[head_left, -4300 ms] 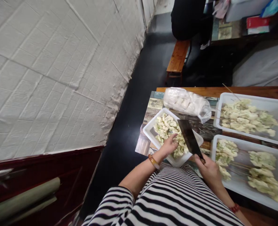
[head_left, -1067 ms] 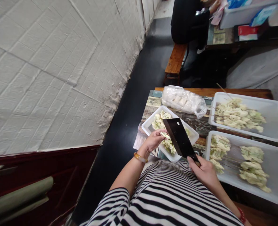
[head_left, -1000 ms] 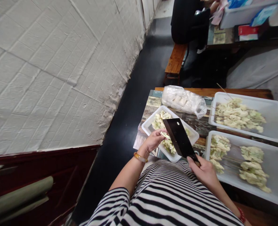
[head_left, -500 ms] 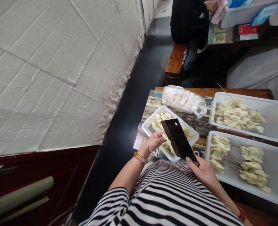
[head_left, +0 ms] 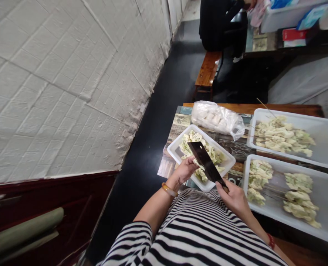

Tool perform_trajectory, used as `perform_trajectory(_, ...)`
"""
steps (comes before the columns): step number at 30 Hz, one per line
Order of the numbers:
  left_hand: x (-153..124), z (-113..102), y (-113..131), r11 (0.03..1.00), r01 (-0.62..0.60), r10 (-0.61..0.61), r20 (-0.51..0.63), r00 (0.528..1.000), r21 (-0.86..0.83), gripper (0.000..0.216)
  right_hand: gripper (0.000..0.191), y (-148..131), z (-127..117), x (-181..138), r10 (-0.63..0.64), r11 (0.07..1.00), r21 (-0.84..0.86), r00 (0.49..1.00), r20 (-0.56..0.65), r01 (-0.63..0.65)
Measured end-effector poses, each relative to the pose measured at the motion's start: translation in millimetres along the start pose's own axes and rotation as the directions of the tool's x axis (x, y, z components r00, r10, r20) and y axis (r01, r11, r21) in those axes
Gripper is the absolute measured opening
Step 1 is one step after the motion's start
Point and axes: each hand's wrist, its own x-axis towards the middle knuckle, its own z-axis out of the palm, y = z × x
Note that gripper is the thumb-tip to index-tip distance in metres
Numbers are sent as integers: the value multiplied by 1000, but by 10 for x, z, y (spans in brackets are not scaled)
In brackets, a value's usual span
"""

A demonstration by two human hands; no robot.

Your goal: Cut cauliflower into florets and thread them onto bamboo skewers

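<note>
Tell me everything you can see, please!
nearer table: 1, patterned, right
farther table: 1, brownish, top right
trays: 3, white, nearer table
cauliflower pieces: many, pale, in trays
thin sticks: several, tan, rightmost trays
plastic bag: 1, clear, nearer table
cleaver: 1, dark, over leftmost tray
seated person: 1, black clothes, top
bench: 1, brown, under seated person
tub: 1, whitish, farther table
mixed items: several, multicoloured, farther table
wall: 1, white, left
floor: 1, black, middle
panel: 1, dark red, lower left
left hand: 1, bare, holding cauliflower beside cleaver
right hand: 1, bare, on cleaver handle
bracelets: 2, orange and red, wrists
striped shirt: 1, black and white, bottom
</note>
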Motion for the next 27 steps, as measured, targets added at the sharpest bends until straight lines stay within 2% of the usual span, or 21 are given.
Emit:
perform_trajectory(6, -7, -18, -58, 1000, 20, -21, -99, 995, -14, 44, 43, 60, 44, 23, 18, 1000, 17, 1000, 2, -18)
perform_trajectory(9, 16, -33, -107, 1000, 11, -12, -97, 995, -9, 47, 44, 107, 63, 34, 41, 999, 22, 999, 21, -42)
perform_trajectory(14, 82, -41, -242, 998, 64, -65, -126, 990, -5, 45, 47, 196, 65, 32, 47, 998, 33, 998, 45, -49)
perform_trajectory(16, 122, -25, -329, 997, 71, -67, -194, 979, 13, 40, 47, 212, 61, 28, 43, 999, 13, 998, 42, -43)
perform_trajectory(19, 189, 5, -471, 994, 103, -84, -333, 939, 39, 29, 46, 227, 64, 28, 29, 999, -38, 999, 39, -28)
perform_trajectory(21, 221, 17, -546, 992, 120, -98, -386, 917, 34, 23, 47, 247, 69, 39, 17, 998, -67, 1000, 25, -15)
perform_trajectory(23, 227, 14, -585, 990, 143, -132, -398, 908, -3, 23, 47, 272, 71, 65, 15, 996, -86, 1000, 4, -14)
perform_trajectory(27, 173, -40, -542, 980, 192, -200, -375, 905, -58, 37, 47, 301, 49, 155, 64, 990, -122, 998, -27, -67)
